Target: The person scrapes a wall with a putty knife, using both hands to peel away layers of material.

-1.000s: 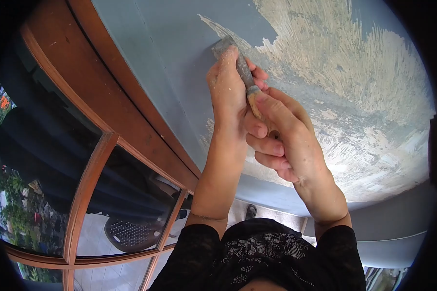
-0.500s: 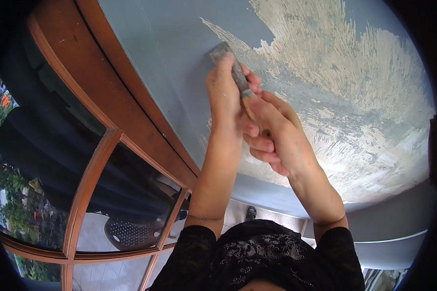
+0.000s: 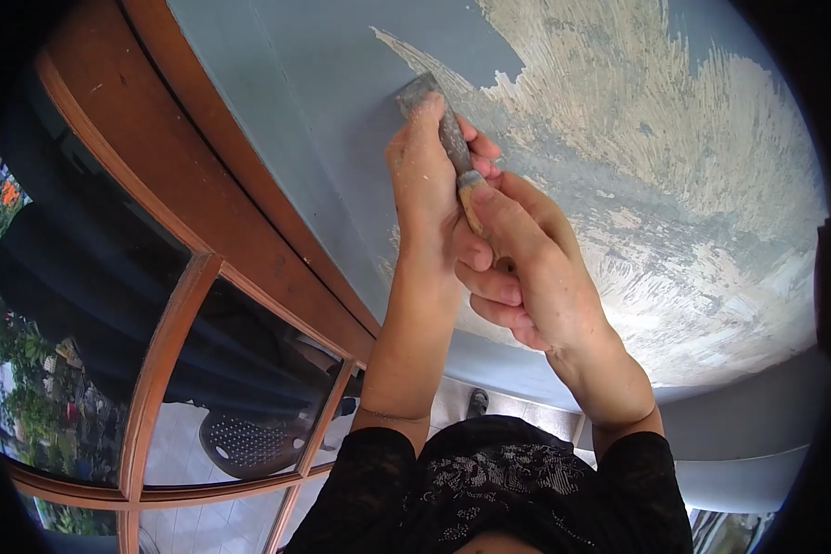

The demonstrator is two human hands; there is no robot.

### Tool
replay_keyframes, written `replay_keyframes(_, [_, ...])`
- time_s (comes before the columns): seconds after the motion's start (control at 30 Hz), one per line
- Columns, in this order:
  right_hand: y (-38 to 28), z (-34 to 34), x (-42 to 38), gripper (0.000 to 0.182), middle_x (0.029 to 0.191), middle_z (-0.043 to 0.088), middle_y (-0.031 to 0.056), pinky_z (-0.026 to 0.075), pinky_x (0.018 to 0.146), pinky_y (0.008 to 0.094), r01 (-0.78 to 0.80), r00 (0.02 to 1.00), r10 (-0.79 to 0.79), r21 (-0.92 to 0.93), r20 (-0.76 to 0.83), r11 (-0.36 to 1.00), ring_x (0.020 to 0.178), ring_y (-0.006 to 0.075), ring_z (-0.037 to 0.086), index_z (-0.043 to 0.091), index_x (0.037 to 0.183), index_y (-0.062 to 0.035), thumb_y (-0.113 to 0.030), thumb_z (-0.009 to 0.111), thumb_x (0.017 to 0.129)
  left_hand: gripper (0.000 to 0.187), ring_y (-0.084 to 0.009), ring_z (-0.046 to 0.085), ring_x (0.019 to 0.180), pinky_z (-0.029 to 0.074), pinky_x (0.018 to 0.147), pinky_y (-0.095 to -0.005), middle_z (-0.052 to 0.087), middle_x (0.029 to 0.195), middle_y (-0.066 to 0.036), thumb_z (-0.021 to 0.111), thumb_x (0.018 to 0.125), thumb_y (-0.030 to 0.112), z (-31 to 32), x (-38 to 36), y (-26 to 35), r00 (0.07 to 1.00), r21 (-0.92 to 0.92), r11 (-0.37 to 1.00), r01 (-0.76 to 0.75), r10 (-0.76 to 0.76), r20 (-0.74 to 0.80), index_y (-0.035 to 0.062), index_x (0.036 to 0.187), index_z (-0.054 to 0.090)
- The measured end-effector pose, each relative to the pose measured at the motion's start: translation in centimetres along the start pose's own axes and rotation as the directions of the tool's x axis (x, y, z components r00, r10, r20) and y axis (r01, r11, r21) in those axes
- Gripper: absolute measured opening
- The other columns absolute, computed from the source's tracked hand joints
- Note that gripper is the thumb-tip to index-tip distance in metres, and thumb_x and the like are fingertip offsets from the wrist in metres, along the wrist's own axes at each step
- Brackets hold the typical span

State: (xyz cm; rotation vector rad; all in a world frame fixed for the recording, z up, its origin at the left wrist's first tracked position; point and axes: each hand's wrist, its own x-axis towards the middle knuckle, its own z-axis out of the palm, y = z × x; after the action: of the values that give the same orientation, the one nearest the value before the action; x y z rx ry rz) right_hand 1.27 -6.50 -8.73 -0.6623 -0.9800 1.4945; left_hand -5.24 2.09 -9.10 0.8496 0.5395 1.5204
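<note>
Both hands are on one scraper (image 3: 453, 143), a narrow metal blade with a worn wooden handle. My right hand (image 3: 535, 258) wraps round the handle, thumb along its top. My left hand (image 3: 423, 175) grips the blade higher up, its thumb pressed near the broad tip. The tip lies at the grey-blue painted wall (image 3: 332, 102), just left of a pointed end of the stripped patch (image 3: 619, 120). That patch is rough, pale beige and grey, with streaky scrape marks. Part of the handle is hidden in my right hand.
To the left runs a brown wooden frame (image 3: 171, 152) with glass panes and dark curtain-like cloth behind. A perforated chair back (image 3: 254, 441) shows through the glass. Below are a tiled floor and a shoe (image 3: 477, 403). A grey ledge (image 3: 748, 415) curves along the lower right.
The scraper and both hands have barely shifted against the wall. The whole view has moved slightly, with the wooden frame a little further left.
</note>
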Motion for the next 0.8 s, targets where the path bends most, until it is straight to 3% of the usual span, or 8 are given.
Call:
replay_keyframes(0.13, [-0.1,0.1,2.4,0.018,0.062,0.041,0.0001,0.017,0.029,0.0139,0.009,0.998,-0.011,0.025,0.068,1.0,0.039,0.0002,0.027,0.04,0.096,-0.0034,-0.021,0.041,0.09,0.032,-0.0142,0.044,0.045,0.039,0.044,-0.0271,0.05,0.057,-0.01,0.046,0.083,0.031,-0.3,2.1,1.3,0.995,-0.032,0.996,-0.086,0.085,-0.056,0.0039,0.066,0.045])
replay_keyframes(0.2, [0.2,0.9,2.5,0.018,0.062,0.041,0.0003,0.018,0.029,0.0142,0.047,0.996,-0.049,0.027,0.072,0.999,0.04,0.0005,0.028,0.04,0.096,-0.0036,-0.02,0.04,0.09,0.031,-0.0138,0.044,0.044,0.04,0.044,-0.0269,0.05,0.057,-0.009,0.045,0.083,0.03,-0.6,1.9,1.7,0.998,-0.028,0.999,-0.043,0.042,-0.056,0.0043,0.066,0.045])
replay_keyframes(0.5, [1.9,-0.8,-0.1,0.02,0.062,0.041,0.0009,0.019,0.028,0.0142,0.041,0.997,-0.04,0.011,-0.059,0.999,0.037,0.0008,0.026,0.039,0.101,-0.004,-0.021,0.039,0.091,0.036,-0.0138,0.045,0.043,0.04,0.042,-0.0269,0.051,0.052,-0.01,0.047,0.084,0.034,-0.8,-0.1,-0.9,0.998,0.023,1.0,0.012,-0.014,0.06,0.0053,0.062,0.045])
replay_keyframes(0.6, [1.6,-0.9,0.0,0.019,0.063,0.041,0.0007,0.019,0.028,0.0137,0.041,0.999,-0.042,-0.006,-0.028,0.999,0.037,0.0007,0.026,0.039,0.1,-0.0049,-0.021,0.039,0.091,0.037,-0.014,0.046,0.043,0.04,0.043,-0.0263,0.051,0.052,-0.011,0.047,0.084,0.034,-0.4,-0.2,-0.4,0.998,0.028,0.999,0.032,-0.034,0.056,0.0045,0.063,0.045])
replay_keyframes(0.8, [0.3,-0.5,1.3,0.016,0.062,0.041,-0.0002,0.018,0.028,0.0137,-0.008,1.0,0.007,0.04,0.028,0.999,0.038,0.0003,0.027,0.041,0.09,-0.0057,-0.022,0.042,0.09,0.036,-0.0146,0.045,0.043,0.04,0.044,-0.0273,0.051,0.053,-0.01,0.045,0.084,0.033,-0.4,1.3,0.3,0.996,0.057,0.995,-0.076,0.073,0.044,0.0029,0.064,0.046])
